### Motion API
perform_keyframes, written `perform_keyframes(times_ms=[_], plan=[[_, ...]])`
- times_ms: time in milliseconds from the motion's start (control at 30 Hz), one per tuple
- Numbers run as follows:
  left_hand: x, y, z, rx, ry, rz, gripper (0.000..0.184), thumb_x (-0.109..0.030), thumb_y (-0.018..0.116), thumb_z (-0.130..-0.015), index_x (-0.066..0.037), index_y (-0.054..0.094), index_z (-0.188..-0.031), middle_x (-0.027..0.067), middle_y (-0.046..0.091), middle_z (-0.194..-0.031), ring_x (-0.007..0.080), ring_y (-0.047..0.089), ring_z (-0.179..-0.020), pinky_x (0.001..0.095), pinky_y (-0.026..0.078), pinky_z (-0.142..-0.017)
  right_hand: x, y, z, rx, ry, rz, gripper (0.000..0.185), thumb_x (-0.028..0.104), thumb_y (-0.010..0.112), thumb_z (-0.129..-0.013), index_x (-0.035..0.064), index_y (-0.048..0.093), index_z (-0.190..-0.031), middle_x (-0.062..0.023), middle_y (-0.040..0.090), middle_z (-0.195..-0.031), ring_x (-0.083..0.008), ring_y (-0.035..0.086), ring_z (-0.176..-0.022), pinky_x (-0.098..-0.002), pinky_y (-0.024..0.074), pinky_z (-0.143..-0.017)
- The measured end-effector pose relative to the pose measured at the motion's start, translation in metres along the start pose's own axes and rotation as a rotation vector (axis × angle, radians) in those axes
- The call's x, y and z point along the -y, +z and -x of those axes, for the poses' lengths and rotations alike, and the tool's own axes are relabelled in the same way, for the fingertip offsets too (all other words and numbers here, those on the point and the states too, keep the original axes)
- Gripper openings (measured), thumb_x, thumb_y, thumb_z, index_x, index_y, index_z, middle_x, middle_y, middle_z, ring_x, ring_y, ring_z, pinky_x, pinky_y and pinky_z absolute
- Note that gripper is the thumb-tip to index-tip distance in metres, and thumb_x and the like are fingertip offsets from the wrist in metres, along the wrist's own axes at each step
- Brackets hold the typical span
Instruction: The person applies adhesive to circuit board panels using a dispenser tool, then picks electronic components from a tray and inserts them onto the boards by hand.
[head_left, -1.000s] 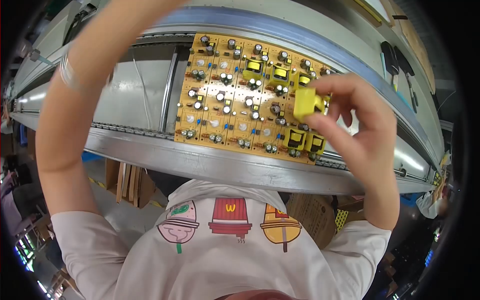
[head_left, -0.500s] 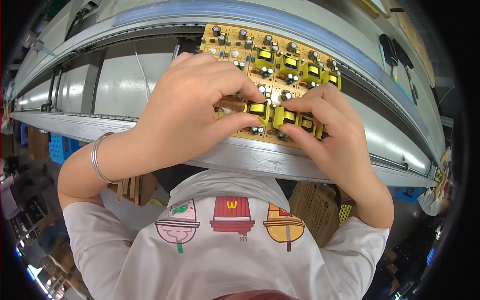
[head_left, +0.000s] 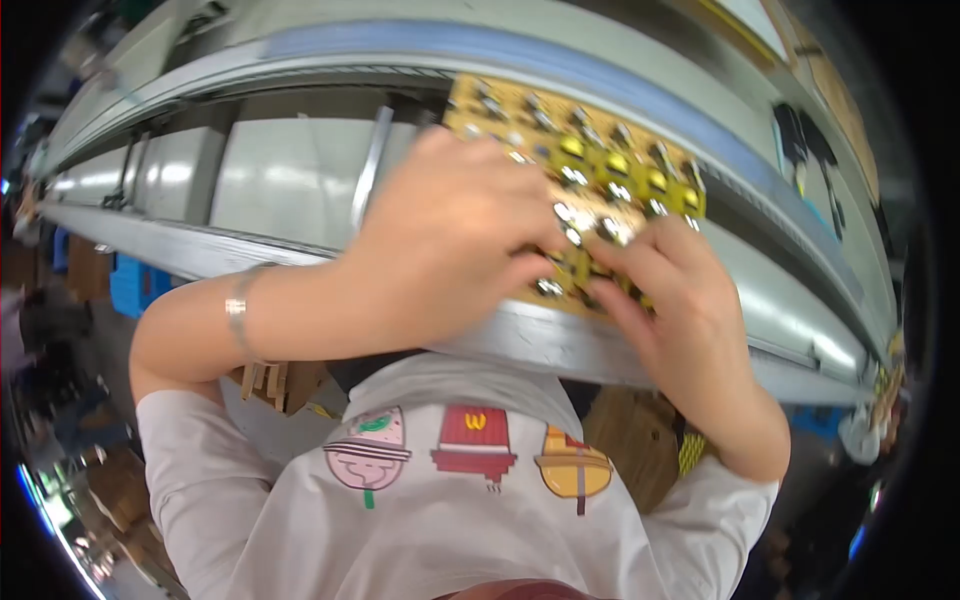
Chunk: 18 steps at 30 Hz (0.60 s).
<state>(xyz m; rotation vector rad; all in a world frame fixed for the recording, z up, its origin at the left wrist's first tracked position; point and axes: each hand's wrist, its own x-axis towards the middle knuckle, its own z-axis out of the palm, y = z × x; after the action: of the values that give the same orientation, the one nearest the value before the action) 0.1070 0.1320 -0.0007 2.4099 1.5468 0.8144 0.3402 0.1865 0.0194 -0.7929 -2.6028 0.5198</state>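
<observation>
A tan circuit board panel (head_left: pixel 520 110) carries rows of small cylindrical capacitors and yellow transformers (head_left: pixel 617 163). Over its left part is my left hand (head_left: pixel 440 235), smeared by motion, thumb and forefinger curled together at the front row; what lies between them is too blurred to make out. My right hand (head_left: pixel 680 285) reaches in from the right, its thumb and forefinger closed around a yellow transformer in the front row. Both hands cover parts of the panel.
The panel lies across a conveyor with a metal front rail (head_left: pixel 530 335) and a far rail (head_left: pixel 430 45). Dark-handled tools (head_left: pixel 790 130) lie on the ledge at the back right. A blue crate (head_left: pixel 140 285) stands below on the left, and cardboard boxes (head_left: pixel 630 440) are under the rail.
The panel appears farther right and slightly lower in view, partly from camera movement. My left hand has moved right and its wrist has turned. My right hand has shifted slightly right and down.
</observation>
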Motion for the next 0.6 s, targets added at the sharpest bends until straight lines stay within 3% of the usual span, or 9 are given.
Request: perform_keyframes(times_ms=[67, 200, 600], plan=[[0.003, 0.008, 0.001, -0.068, 0.074, 0.051, 0.014, -0.016, 0.083, -0.075, -0.016, 0.075, -0.086, -0.0042, 0.068, -0.090, 0.0209, 0.060, -0.087, 0.0375, 0.041, -0.083, 0.000, 0.002, 0.002, -0.006, 0.018, 0.009, 0.026, 0.002, 0.080, -0.077, -0.0001, 0.072, -0.102, -0.0138, 0.060, -0.090, -0.0353, 0.061, -0.082, -0.0441, 0.0500, -0.072], [0.000, 0.014, -0.003, -0.061, 0.097, 0.007, 0.007, -0.020, 0.079, -0.080, -0.018, 0.074, -0.084, -0.0026, 0.062, -0.087, 0.0204, 0.059, -0.092, 0.0369, 0.041, -0.086, 0.001, -0.001, 0.000, 0.004, 0.039, 0.019, 0.025, -0.002, 0.080, -0.076, -0.0016, 0.073, -0.101, -0.0140, 0.060, -0.087, -0.0333, 0.061, -0.081, -0.0424, 0.0499, -0.071], [0.000, 0.022, -0.003, -0.034, 0.175, -0.151, 0.007, -0.023, 0.076, -0.079, -0.015, 0.074, -0.080, -0.0021, 0.061, -0.083, 0.0189, 0.057, -0.090, 0.0354, 0.041, -0.085, -0.003, -0.007, 0.000, 0.058, 0.090, -0.021, 0.025, -0.003, 0.080, -0.077, -0.0021, 0.076, -0.102, -0.0130, 0.060, -0.082, -0.0299, 0.061, -0.075, -0.0386, 0.0492, -0.068]])
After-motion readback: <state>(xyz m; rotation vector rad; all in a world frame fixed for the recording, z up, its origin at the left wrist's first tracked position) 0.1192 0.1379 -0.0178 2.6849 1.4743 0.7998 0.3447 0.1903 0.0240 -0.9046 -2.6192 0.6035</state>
